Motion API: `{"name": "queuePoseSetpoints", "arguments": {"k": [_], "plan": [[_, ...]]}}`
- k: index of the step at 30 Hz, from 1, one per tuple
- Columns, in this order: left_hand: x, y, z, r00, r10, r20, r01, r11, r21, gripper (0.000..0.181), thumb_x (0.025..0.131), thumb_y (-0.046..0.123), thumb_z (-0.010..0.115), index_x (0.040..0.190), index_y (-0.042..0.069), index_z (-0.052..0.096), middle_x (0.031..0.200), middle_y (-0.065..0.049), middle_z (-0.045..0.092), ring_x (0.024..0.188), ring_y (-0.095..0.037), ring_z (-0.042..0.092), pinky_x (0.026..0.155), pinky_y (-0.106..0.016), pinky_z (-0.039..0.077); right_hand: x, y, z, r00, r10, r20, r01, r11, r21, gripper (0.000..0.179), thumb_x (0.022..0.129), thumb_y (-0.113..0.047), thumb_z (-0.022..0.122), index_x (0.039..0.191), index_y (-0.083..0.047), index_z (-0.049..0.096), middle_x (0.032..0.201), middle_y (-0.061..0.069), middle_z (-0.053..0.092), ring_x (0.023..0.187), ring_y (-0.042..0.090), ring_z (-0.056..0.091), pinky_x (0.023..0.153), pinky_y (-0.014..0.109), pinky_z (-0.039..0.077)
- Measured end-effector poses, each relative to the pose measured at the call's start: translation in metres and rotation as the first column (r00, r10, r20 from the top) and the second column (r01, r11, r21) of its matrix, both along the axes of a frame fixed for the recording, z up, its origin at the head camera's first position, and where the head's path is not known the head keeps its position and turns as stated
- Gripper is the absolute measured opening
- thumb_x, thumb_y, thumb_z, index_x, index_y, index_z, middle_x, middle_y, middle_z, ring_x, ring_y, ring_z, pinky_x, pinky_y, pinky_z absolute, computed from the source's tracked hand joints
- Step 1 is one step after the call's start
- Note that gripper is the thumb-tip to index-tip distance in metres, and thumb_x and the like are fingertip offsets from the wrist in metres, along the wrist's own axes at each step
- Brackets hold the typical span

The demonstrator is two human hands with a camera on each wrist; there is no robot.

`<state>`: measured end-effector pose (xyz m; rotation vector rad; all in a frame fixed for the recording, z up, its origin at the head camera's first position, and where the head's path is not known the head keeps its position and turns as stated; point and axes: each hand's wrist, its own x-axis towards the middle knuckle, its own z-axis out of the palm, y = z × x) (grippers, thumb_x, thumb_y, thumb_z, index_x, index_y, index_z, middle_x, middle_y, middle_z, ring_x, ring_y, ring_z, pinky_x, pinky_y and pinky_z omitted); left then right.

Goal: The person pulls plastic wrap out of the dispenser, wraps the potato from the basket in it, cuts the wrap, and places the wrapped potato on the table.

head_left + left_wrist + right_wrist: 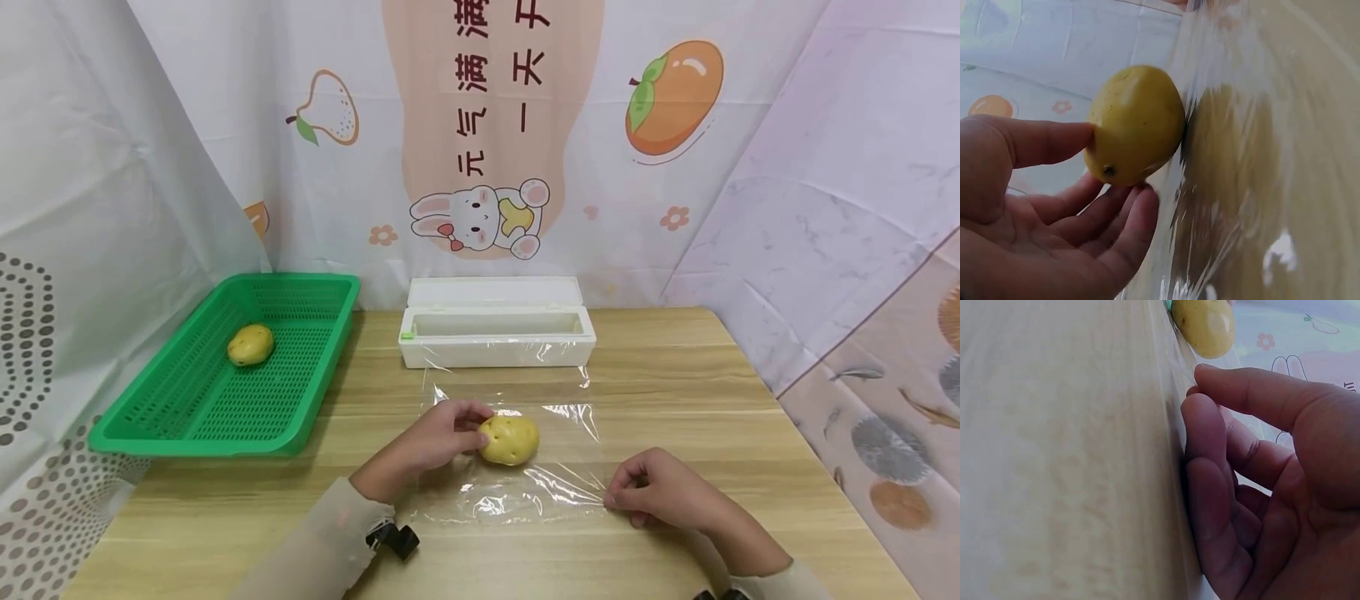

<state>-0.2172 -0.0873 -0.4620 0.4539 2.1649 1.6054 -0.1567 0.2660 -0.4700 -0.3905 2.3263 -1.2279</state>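
A yellow potato [512,440] lies on a sheet of clear plastic wrap [517,497] spread over the table. My left hand [448,435] holds the potato's left end between thumb and fingers; the left wrist view shows the thumb on one side of the potato [1136,125] and fingers under it. At the sheet's near right corner, my right hand [660,490] pinches the wrap, which is drawn into creases toward the fingertips. In the right wrist view the thumb and forefinger of that hand [1254,444] meet on the film's edge.
Behind the potato stands a white wrap box [498,353] with its lid raised, the film running out over its front. To the left, a green plastic basket [195,446] contains another potato [251,345]. A printed curtain [330,192] hangs along the table's back.
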Motion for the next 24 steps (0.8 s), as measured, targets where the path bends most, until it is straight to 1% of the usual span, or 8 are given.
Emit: {"name": "queuePoseSetpoints", "arguments": {"k": [3, 6, 9, 13, 20, 24], "plan": [[-0.0025, -0.0039, 0.0004, 0.996, -0.02, -0.087, 0.012, 0.996, -0.09, 0.031, 0.086, 0.012, 0.067, 0.116, 0.008, 0.061, 0.106, -0.004, 0.065, 0.098, -0.017, 0.061, 0.082, -0.027, 0.052, 0.0001, -0.0003, 0.0003, 1.0, 0.001, -0.005, -0.001, 1.0, 0.002, 0.021, 0.083, -0.031, 0.073, 0.081, -0.01, 0.07, 0.068, 0.004, 0.063, 0.054, 0.012, 0.058, 0.049, 0.032, 0.052], [-0.004, -0.0065, 0.0007, 0.991, -0.042, -0.127, 0.026, 0.992, -0.127, 0.03, 0.087, 0.016, 0.067, 0.117, 0.009, 0.062, 0.104, -0.002, 0.065, 0.096, -0.016, 0.06, 0.082, -0.028, 0.052, 0.0003, -0.0004, -0.0001, 1.0, 0.002, -0.002, -0.002, 1.0, 0.0, 0.022, 0.083, -0.032, 0.073, 0.081, -0.01, 0.07, 0.067, 0.004, 0.063, 0.054, 0.012, 0.058, 0.049, 0.032, 0.052], [-0.0047, -0.0067, -0.0002, 0.988, -0.045, -0.149, 0.023, 0.989, -0.146, 0.031, 0.088, 0.02, 0.067, 0.117, 0.011, 0.063, 0.104, 0.0, 0.065, 0.095, -0.015, 0.06, 0.083, -0.029, 0.051, 0.0002, -0.0004, -0.0007, 1.0, 0.005, 0.003, -0.005, 1.0, -0.004, 0.021, 0.084, -0.031, 0.072, 0.081, -0.01, 0.07, 0.067, 0.004, 0.063, 0.054, 0.012, 0.058, 0.049, 0.032, 0.053], [-0.0046, -0.0059, -0.0014, 0.985, -0.041, -0.17, 0.014, 0.987, -0.162, 0.031, 0.088, 0.024, 0.067, 0.116, 0.012, 0.064, 0.103, 0.002, 0.065, 0.095, -0.013, 0.06, 0.085, -0.03, 0.05, -0.0002, -0.0008, -0.0005, 1.0, 0.009, 0.003, -0.009, 1.0, -0.01, 0.021, 0.084, -0.031, 0.072, 0.081, -0.01, 0.07, 0.068, 0.004, 0.063, 0.054, 0.011, 0.058, 0.049, 0.032, 0.053], [-0.0013, -0.003, 0.0012, 0.985, -0.093, -0.147, 0.066, 0.982, -0.177, 0.027, 0.088, 0.022, 0.065, 0.113, 0.011, 0.065, 0.102, 0.001, 0.067, 0.094, -0.013, 0.062, 0.078, -0.028, 0.052, 0.0001, -0.001, 0.0005, 1.0, 0.009, 0.008, -0.009, 1.0, -0.01, 0.02, 0.084, -0.03, 0.072, 0.081, -0.01, 0.069, 0.069, 0.005, 0.063, 0.054, 0.012, 0.058, 0.049, 0.033, 0.053], [-0.0008, -0.0014, 0.002, 0.984, -0.08, -0.159, 0.047, 0.979, -0.197, 0.025, 0.087, 0.023, 0.066, 0.109, 0.013, 0.066, 0.098, 0.001, 0.066, 0.089, -0.013, 0.062, 0.074, -0.027, 0.052, -0.0003, -0.0009, 0.0006, 1.0, 0.005, 0.01, -0.005, 1.0, -0.009, 0.02, 0.084, -0.029, 0.072, 0.081, -0.009, 0.069, 0.069, 0.005, 0.063, 0.054, 0.012, 0.058, 0.048, 0.032, 0.052]]}}
